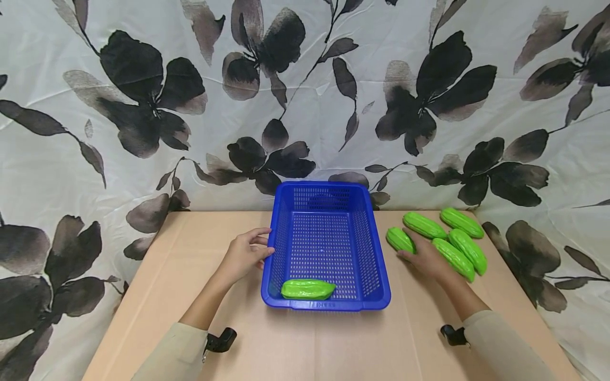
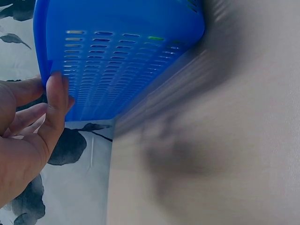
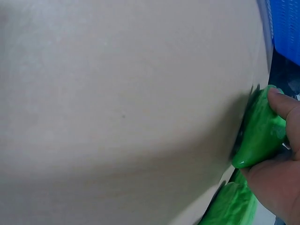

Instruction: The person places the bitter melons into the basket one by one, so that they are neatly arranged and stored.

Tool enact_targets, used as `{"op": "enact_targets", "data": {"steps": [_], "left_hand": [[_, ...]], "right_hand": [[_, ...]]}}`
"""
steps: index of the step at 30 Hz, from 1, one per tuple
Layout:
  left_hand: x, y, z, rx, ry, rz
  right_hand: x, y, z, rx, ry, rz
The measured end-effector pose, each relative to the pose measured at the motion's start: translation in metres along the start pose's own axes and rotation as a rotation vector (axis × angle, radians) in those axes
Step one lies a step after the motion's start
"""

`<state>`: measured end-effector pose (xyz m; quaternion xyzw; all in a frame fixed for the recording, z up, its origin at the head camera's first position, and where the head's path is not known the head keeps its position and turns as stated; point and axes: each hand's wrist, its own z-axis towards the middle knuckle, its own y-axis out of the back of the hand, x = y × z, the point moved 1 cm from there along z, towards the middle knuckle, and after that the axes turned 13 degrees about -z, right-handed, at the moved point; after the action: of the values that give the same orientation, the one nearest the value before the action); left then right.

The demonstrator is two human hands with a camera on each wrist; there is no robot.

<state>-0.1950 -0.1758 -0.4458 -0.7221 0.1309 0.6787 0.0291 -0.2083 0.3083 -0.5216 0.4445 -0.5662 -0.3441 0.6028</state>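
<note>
A blue perforated plastic basket (image 1: 329,305) stands at the middle of the table, with one bright green bitter melon (image 1: 307,289) lying crosswise inside at its near end. My left hand (image 1: 245,255) holds the basket's left rim; in the left wrist view its thumb and fingertips meet at that rim. To the right of the basket, my right hand (image 1: 425,258) grips another bitter melon (image 1: 398,239). The right wrist view shows thumb and palm against this held melon (image 3: 260,131), its tapered end poking out; the other fingers are mostly hidden there.
Several more bitter melons (image 1: 468,250) lie grouped around the right hand near the table's right edge. The pale wooden table (image 1: 295,349) ends at the back against a white cloth (image 1: 343,106) printed with dark flowers.
</note>
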Motion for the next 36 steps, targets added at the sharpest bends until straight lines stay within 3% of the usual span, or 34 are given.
{"op": "enact_targets", "data": {"steps": [18, 25, 36], "left_hand": [[0.002, 0.001, 0.0, 0.016, -0.03, -0.008], [0.003, 0.001, 0.001, 0.015, -0.017, -0.006], [0.002, 0.002, 0.001, 0.024, -0.017, -0.005]], "right_hand": [[0.007, 0.007, -0.006, -0.019, 0.045, 0.02], [0.015, 0.023, -0.004, -0.024, 0.108, 0.039], [0.038, 0.058, 0.004, -0.045, 0.141, -0.009]]}}
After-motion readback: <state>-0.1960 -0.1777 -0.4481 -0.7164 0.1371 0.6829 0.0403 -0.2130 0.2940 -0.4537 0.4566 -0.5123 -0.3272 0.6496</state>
